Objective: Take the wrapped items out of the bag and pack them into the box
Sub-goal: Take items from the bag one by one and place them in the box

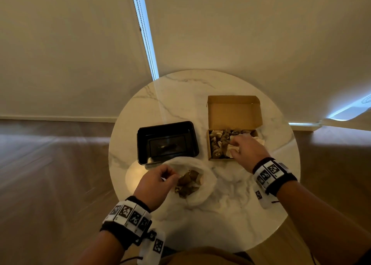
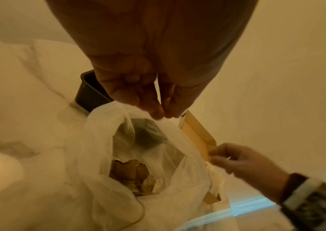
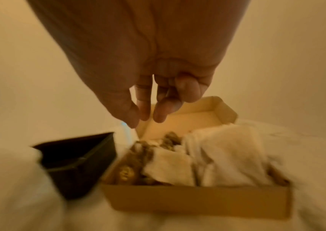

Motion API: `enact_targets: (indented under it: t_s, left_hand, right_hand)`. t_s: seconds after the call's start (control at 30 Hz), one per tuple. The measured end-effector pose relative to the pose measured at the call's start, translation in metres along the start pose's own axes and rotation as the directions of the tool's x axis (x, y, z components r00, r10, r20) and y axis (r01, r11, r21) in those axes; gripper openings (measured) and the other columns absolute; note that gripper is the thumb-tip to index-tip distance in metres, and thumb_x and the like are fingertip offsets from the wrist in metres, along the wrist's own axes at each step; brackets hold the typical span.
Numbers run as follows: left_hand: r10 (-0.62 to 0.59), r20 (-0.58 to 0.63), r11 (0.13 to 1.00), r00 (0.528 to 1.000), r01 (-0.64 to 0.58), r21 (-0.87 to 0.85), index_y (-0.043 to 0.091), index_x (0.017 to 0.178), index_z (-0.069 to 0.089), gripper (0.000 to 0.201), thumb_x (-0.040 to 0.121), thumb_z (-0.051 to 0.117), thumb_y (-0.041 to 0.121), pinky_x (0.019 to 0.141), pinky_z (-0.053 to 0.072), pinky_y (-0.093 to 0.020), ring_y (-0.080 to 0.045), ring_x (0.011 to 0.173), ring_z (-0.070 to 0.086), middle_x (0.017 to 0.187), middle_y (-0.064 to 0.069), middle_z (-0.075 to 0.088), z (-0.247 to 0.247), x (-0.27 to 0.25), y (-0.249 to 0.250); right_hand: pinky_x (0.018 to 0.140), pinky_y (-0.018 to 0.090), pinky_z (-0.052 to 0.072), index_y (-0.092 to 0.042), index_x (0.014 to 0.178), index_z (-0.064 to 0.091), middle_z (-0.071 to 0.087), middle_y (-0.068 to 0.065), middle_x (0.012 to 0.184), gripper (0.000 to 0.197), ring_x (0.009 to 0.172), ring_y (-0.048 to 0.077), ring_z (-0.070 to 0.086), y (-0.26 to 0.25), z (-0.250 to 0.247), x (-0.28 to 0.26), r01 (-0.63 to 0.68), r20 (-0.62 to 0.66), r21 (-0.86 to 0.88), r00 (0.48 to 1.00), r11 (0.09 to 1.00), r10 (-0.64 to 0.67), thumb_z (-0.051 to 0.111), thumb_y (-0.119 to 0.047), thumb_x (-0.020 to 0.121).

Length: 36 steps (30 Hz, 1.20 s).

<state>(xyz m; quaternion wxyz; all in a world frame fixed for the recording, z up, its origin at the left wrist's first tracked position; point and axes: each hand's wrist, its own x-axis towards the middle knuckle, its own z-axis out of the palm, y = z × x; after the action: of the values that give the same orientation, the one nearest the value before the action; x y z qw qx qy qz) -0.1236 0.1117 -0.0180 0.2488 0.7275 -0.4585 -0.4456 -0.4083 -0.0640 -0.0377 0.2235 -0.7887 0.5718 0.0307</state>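
Bag lies nearest on our marble table, wraps inside; our left hand pinches its rim. Farther, our right hand hangs over the box of wraps, fingers loosely parted, holding nothing. Beside it sits a black tray.

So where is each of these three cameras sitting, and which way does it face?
Head: worn on the head, looking down at the round marble table; both forearms and hands show.
Left wrist: looks along the left hand, which pinches the plastic bag.
Right wrist: looks along the right hand at the cardboard box.
All share the black tray.
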Motion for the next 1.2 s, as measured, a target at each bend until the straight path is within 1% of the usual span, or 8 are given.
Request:
enact_targets:
  t_s: [0.1, 0.27, 0.43, 0.53, 0.77, 0.9, 1.03, 1.2]
  left_hand:
    - [0.014, -0.099, 0.982, 0.995, 0.005, 0.19, 0.04, 0.098, 0.069, 0.005, 0.093, 0.069, 0.041, 0.094, 0.052, -0.033, -0.008, 0.098, 0.058, 0.105, 0.015, 0.057, 0.001, 0.004, -0.008]
    - [-0.073, -0.052, 0.951, 0.996, 0.085, 0.298, 0.043, 0.118, 0.068, 0.027, 0.091, 0.071, 0.041, 0.119, 0.036, -0.044, -0.025, 0.141, 0.04, 0.151, -0.002, 0.041, 0.0, 0.007, -0.026]
    - [-0.119, 0.064, 0.951, 0.991, 0.095, 0.294, 0.029, 0.136, 0.061, 0.045, 0.094, 0.066, 0.013, 0.114, 0.039, -0.025, -0.018, 0.138, 0.047, 0.155, -0.001, 0.038, 0.005, 0.012, -0.037]
    - [-0.112, 0.083, 0.952, 0.99, 0.083, 0.296, 0.024, 0.144, 0.054, 0.056, 0.093, 0.057, 0.002, 0.113, 0.031, -0.018, -0.017, 0.141, 0.043, 0.158, 0.0, 0.035, 0.006, 0.012, -0.037]
    - [-0.062, 0.127, 0.954, 0.99, 0.021, 0.3, 0.024, 0.152, 0.044, 0.064, 0.094, 0.055, 0.002, 0.11, 0.03, -0.017, -0.017, 0.144, 0.041, 0.163, 0.001, 0.027, 0.004, 0.003, -0.034]
    - [-0.049, 0.12, 0.958, 0.992, 0.012, 0.287, 0.029, 0.151, 0.045, 0.06, 0.096, 0.057, 0.008, 0.114, 0.03, -0.02, -0.017, 0.144, 0.041, 0.162, 0.002, 0.029, -0.002, -0.003, -0.038]
    - [0.0, 0.069, 0.965, 0.998, -0.018, 0.26, 0.029, 0.14, 0.056, 0.045, 0.098, 0.061, 0.016, 0.109, 0.03, -0.013, -0.012, 0.136, 0.047, 0.15, 0.006, 0.043, -0.018, -0.006, -0.042]
    - [0.039, 0.025, 0.975, 0.999, -0.044, 0.218, 0.031, 0.13, 0.062, 0.031, 0.099, 0.063, 0.031, 0.092, 0.048, -0.019, 0.0, 0.095, 0.062, 0.13, 0.011, 0.059, -0.04, -0.012, -0.026]
  right_hand:
    - [0.082, 0.03, 0.051, -0.031, 0.104, 0.063, 0.056, -0.011, 0.101, 0.01, 0.091, 0.008, 0.056, -0.039, 0.001, -0.034, 0.134, -0.021, 0.134, 0.991, 0.982, -0.132, 0.061, -0.036, 0.096]
    - [0.084, 0.022, 0.046, -0.029, 0.111, 0.067, 0.06, -0.011, 0.103, 0.017, 0.092, 0.004, 0.054, -0.111, 0.037, -0.068, 0.329, 0.139, 0.251, 0.918, 0.91, -0.371, 0.055, -0.034, 0.1]
    - [0.1, 0.037, 0.048, -0.021, 0.126, 0.064, 0.059, 0.004, 0.124, 0.027, 0.114, 0.023, 0.058, -0.143, 0.095, -0.045, 0.272, 0.33, 0.086, 0.9, 0.958, -0.285, 0.053, -0.026, 0.102]
    - [0.096, 0.044, 0.053, -0.015, 0.13, 0.061, 0.057, 0.012, 0.13, 0.034, 0.114, 0.032, 0.06, -0.145, 0.115, -0.033, 0.257, 0.426, -0.108, 0.885, 0.96, -0.188, 0.062, -0.017, 0.096]
    - [0.094, 0.041, 0.054, -0.017, 0.132, 0.06, 0.061, 0.01, 0.13, 0.041, 0.114, 0.03, 0.062, -0.138, 0.13, -0.029, 0.205, 0.386, -0.172, 0.914, 0.964, -0.126, 0.068, -0.02, 0.092]
    - [0.094, 0.036, 0.055, -0.022, 0.123, 0.068, 0.067, 0.002, 0.122, 0.034, 0.11, 0.023, 0.064, -0.141, 0.119, -0.04, 0.105, 0.343, -0.048, 0.936, 0.993, -0.082, 0.074, -0.021, 0.089]
    - [0.089, 0.029, 0.051, -0.03, 0.107, 0.066, 0.062, -0.013, 0.102, 0.014, 0.097, 0.009, 0.059, -0.137, 0.081, -0.065, 0.099, 0.148, 0.17, 0.981, 0.981, -0.124, 0.065, -0.035, 0.094]
    - [0.073, 0.023, 0.055, -0.033, 0.094, 0.071, 0.072, -0.014, 0.085, 0.005, 0.081, 0.003, 0.067, -0.128, 0.027, -0.094, 0.052, 0.054, 0.578, 0.993, 0.815, -0.102, 0.07, -0.029, 0.095]
